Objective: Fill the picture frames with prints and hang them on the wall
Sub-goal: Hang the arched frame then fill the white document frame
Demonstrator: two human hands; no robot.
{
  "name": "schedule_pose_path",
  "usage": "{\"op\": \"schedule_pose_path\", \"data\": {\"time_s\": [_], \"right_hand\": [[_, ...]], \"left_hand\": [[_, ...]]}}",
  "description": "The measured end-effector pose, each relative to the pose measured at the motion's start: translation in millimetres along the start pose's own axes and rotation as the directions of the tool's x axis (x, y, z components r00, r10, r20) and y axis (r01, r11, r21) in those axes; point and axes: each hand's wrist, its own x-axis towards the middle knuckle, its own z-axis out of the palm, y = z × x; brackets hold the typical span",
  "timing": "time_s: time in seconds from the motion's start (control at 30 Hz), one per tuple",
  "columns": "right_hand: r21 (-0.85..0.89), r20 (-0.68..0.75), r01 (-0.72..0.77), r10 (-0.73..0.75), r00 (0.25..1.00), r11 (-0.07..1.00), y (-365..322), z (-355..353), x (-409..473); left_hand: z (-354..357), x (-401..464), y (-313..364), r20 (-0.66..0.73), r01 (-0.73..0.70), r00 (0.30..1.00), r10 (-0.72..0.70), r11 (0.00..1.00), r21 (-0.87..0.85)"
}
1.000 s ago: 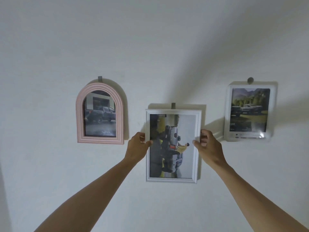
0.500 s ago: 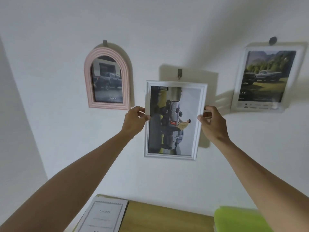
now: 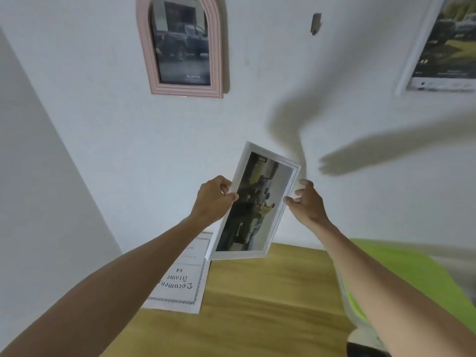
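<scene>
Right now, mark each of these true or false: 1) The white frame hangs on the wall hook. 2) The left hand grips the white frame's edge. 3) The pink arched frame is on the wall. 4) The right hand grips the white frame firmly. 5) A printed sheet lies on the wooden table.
1) False: the white frame is off the hook, held tilted above the wooden table.
2) True: the left hand pinches its edge.
3) True: the pink arched frame hangs there.
4) False: the right hand is open beside it.
5) True: the printed sheet lies there.
</scene>
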Motion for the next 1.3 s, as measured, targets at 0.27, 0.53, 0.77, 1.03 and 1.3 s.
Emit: {"op": "schedule_pose_path", "data": {"time_s": [0.27,0.53,0.77,1.03,1.3], "right_hand": [[0.192,0.153,-0.075,0.045,0.987,0.978,-41,75,-62],[0.300,0.018,-0.190,0.194,0.981,0.935,-57,88,-80],[0.395,0.071,-0.222,0.212,0.975,0.892,-27,56,-83],[0.350,0.191,-0.351,0.300,0.935,0.869,46,49,-59],[0.306,0.173,-0.467,0.434,0.884,0.830,118,83,-23]], "left_hand": [[22,-60,-54,0.086,-0.041,0.996,0.036,0.997,0.062],[39,-97,-63,0.170,-0.078,0.982,0.077,0.997,-0.003],[52,-85,-92,0.168,-0.138,0.976,0.137,0.990,-0.005],[60,-56,-162,0.409,0.303,0.857,-0.315,0.948,0.094],[96,-60,-192,0.487,0.559,0.752,-0.444,0.821,-0.117]]}}
